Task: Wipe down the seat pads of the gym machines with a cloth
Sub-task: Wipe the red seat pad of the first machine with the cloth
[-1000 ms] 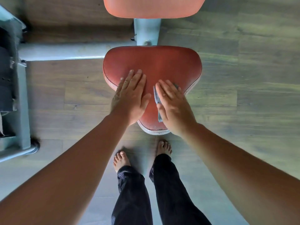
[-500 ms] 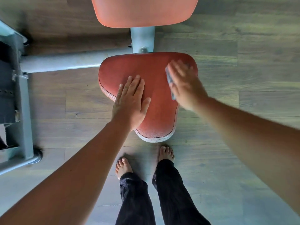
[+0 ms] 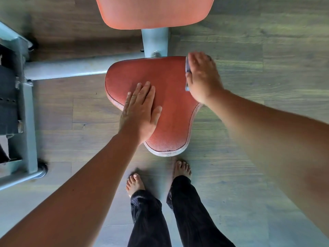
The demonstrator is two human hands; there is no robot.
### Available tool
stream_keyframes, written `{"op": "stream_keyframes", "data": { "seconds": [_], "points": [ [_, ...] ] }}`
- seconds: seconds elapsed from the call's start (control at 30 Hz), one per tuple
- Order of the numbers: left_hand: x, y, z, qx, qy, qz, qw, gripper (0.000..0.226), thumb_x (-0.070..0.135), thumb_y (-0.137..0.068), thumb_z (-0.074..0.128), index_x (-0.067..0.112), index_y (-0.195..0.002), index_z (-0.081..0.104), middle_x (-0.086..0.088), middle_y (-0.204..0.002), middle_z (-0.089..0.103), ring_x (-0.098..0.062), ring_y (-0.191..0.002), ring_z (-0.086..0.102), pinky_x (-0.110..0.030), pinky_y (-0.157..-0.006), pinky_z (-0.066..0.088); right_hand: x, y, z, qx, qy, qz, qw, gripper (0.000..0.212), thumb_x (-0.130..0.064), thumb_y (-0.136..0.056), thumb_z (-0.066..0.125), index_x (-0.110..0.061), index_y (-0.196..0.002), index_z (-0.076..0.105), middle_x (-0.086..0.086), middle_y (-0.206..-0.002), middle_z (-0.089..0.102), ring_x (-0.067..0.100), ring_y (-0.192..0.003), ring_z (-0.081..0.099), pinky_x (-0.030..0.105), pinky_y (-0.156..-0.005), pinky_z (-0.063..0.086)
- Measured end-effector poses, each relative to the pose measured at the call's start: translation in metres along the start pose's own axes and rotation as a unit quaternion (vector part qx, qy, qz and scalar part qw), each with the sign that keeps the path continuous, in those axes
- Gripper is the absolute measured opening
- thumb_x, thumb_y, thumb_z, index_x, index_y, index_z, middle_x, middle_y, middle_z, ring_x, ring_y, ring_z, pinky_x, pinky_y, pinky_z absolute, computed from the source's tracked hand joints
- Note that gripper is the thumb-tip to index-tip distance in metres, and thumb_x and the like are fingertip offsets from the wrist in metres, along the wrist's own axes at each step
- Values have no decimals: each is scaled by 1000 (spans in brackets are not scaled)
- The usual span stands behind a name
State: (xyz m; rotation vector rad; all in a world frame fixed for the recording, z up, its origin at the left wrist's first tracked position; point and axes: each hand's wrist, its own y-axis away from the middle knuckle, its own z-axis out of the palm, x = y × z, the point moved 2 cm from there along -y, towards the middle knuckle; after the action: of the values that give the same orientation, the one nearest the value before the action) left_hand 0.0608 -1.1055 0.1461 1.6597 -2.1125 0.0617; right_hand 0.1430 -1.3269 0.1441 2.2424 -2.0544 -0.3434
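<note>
A red padded seat pad [image 3: 167, 82] with pale stitched edging sits in the middle of the view, narrowing toward me. My left hand [image 3: 140, 111] lies flat on its near left part, fingers together, holding nothing. My right hand [image 3: 202, 77] presses a grey-blue cloth [image 3: 187, 68] against the seat's far right corner; only a thin edge of the cloth shows along the hand's left side.
An orange-red back pad [image 3: 154, 11] stands beyond the seat on a grey post [image 3: 154, 41]. A grey frame bar [image 3: 67, 68] runs left to the weight stack frame [image 3: 19, 104]. My bare feet [image 3: 135, 182] stand on wood-plank floor [image 3: 267, 59] just before the seat.
My right hand has slid the cloth from the seat's near middle up and right to the far right corner. My left hand has stayed flat on the seat.
</note>
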Motion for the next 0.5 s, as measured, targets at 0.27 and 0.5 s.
{"op": "stream_keyframes", "data": {
  "seconds": [0.27, 0.5],
  "points": [
    [-11, -2, -6, -6, 3, 22, 1000, 71, 52, -103, 28, 14, -163, 30, -4, -174, 19, -25, -162, 11, -47, -131, 12, -72, 110, 7, -3, -63, -100, 993, 60, -30, -103, 37, -9, -159, 30, 11, -165, 32, 30, -154, 26, 53, -124, 21],
    [-31, -5, -13, -1, -10, -4, 1000, 66, 47, -107, 30, 14, -164, 26, -3, -175, 16, -23, -162, 7, -45, -131, 10, -53, -26, 1, -41, 1, 59, 997, 64, -32, -104, 33, -9, -160, 12, 12, -168, 19, 30, -156, 14, 54, -126, 14]
  ]
}}
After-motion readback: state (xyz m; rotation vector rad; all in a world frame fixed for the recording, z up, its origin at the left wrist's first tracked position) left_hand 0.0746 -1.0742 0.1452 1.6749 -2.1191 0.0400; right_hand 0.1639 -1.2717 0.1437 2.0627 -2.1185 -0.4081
